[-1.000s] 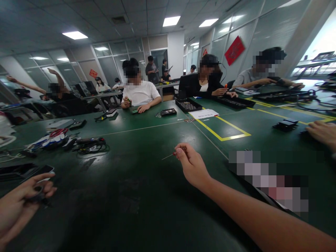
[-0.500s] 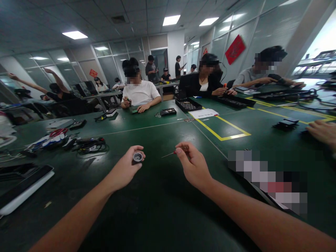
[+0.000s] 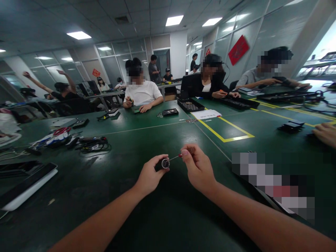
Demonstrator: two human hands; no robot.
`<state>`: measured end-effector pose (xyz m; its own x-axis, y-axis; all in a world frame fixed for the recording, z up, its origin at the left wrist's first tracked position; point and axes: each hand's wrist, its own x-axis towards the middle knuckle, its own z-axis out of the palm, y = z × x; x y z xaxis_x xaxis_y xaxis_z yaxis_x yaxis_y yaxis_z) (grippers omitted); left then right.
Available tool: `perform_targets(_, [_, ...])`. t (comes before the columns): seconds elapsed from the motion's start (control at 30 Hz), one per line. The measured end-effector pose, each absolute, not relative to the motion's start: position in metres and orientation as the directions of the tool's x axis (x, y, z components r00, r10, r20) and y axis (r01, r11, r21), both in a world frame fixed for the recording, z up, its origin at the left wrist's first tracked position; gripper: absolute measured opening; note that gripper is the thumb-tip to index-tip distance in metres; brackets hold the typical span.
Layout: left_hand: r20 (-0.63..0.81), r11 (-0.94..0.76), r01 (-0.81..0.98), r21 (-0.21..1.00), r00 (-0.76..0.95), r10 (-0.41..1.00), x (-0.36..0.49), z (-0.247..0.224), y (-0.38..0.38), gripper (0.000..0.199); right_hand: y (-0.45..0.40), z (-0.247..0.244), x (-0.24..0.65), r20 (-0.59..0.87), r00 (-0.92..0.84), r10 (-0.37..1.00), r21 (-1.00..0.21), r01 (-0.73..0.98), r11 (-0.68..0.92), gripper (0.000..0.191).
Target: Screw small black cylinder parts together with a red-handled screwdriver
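Between the thumb and fingers of my left hand (image 3: 151,176) is a small round cylindrical part (image 3: 165,163) with a silver rim and a dark hollow facing me. My right hand (image 3: 200,166) grips a screwdriver (image 3: 175,157) by its reddish-brown handle, mostly covered by the fingers. Its thin metal shaft points left, and the tip meets the rim of the round part; whether it reaches inside I cannot tell. Both hands are held above the green table (image 3: 126,217), close together.
Cables (image 3: 93,145) and a black-and-white device (image 3: 31,185) lie on the left. Ahead are a black drive-like box (image 3: 170,112), a parts tray (image 3: 190,105) and a paper sheet (image 3: 206,114). People sit across the table; another person's hand (image 3: 325,133) rests at the right edge.
My left hand has moved right with the round part, up to the screwdriver tip. My right hand has shifted slightly right, still gripping the screwdriver. The view has turned a little.
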<state>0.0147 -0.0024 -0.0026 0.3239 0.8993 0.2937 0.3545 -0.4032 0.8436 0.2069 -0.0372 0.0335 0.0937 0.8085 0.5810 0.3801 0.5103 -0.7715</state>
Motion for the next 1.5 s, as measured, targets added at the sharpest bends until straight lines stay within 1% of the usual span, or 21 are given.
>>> perform_targets(0.13, [0.304,-0.416,0.340,0.844,0.337,0.891,0.013,-0.004,-0.001,0.035,-0.036,0.034,0.207,0.596,0.066,0.801,-0.734,0.451,0.508,0.018])
perform_targets(0.33, [0.268,-0.381,0.306,0.872,0.351,0.897,0.011,-0.006,0.001,0.038,-0.037,0.038,0.208,0.574,-0.007,0.819,-0.708,0.497,0.501,0.015])
perform_targets(0.43, [0.304,-0.420,0.347,0.838,0.344,0.889,0.011,-0.005,0.001,0.036,-0.040,0.041,0.208,0.551,-0.109,0.828,-0.697,0.486,0.527,0.013])
perform_targets(0.53, [0.328,-0.467,0.436,0.769,0.359,0.874,0.011,-0.003,0.000,0.031,-0.042,0.040,0.206,0.528,-0.192,0.827,-0.685,0.479,0.549,0.014])
perform_targets(0.63, [0.341,-0.508,0.529,0.680,0.385,0.857,0.012,-0.002,-0.001,0.028,-0.042,0.035,0.204,0.511,-0.113,0.852,-0.718,0.490,0.495,0.025])
perform_targets(0.7, [0.346,-0.511,0.552,0.659,0.382,0.857,0.012,-0.002,-0.002,0.029,-0.041,0.031,0.203,0.516,-0.051,0.855,-0.741,0.475,0.475,0.032])
perform_targets(0.73, [0.345,-0.508,0.550,0.663,0.378,0.859,0.011,-0.002,-0.002,0.030,-0.041,0.029,0.202,0.522,-0.030,0.852,-0.744,0.472,0.472,0.033])
perform_targets(0.87, [0.357,-0.512,0.521,0.683,0.373,0.856,0.010,-0.003,0.000,0.032,-0.042,0.028,0.200,0.548,0.015,0.836,-0.717,0.523,0.461,0.023])
perform_targets(0.97, [0.367,-0.517,0.521,0.679,0.368,0.854,0.009,-0.003,0.001,0.033,-0.043,0.031,0.199,0.573,0.002,0.820,-0.669,0.578,0.467,0.016])
perform_targets(1.07, [0.365,-0.536,0.535,0.653,0.397,0.842,0.009,-0.002,0.001,0.031,-0.044,0.034,0.201,0.571,-0.045,0.820,-0.628,0.618,0.472,0.021])
perform_targets(1.13, [0.376,-0.553,0.533,0.641,0.410,0.831,0.010,-0.002,0.001,0.029,-0.043,0.035,0.202,0.588,-0.061,0.807,-0.619,0.608,0.497,0.029])
perform_targets(1.2, [0.387,-0.559,0.524,0.642,0.408,0.827,0.011,-0.003,0.000,0.029,-0.044,0.035,0.203,0.616,-0.058,0.785,-0.617,0.583,0.528,0.033])
perform_targets(1.37, [0.406,-0.546,0.516,0.659,0.367,0.837,0.009,-0.004,0.001,0.030,-0.042,0.030,0.202,0.639,-0.013,0.769,-0.609,0.601,0.517,0.028])
perform_targets(1.43, [0.416,-0.540,0.525,0.658,0.346,0.841,0.008,-0.004,0.002,0.030,-0.040,0.028,0.203,0.643,0.017,0.765,-0.631,0.578,0.518,0.025])
perform_targets(1.5, [0.416,-0.541,0.527,0.656,0.346,0.841,0.008,-0.003,0.002,0.031,-0.038,0.028,0.204,0.645,0.009,0.764,-0.640,0.553,0.533,0.024])
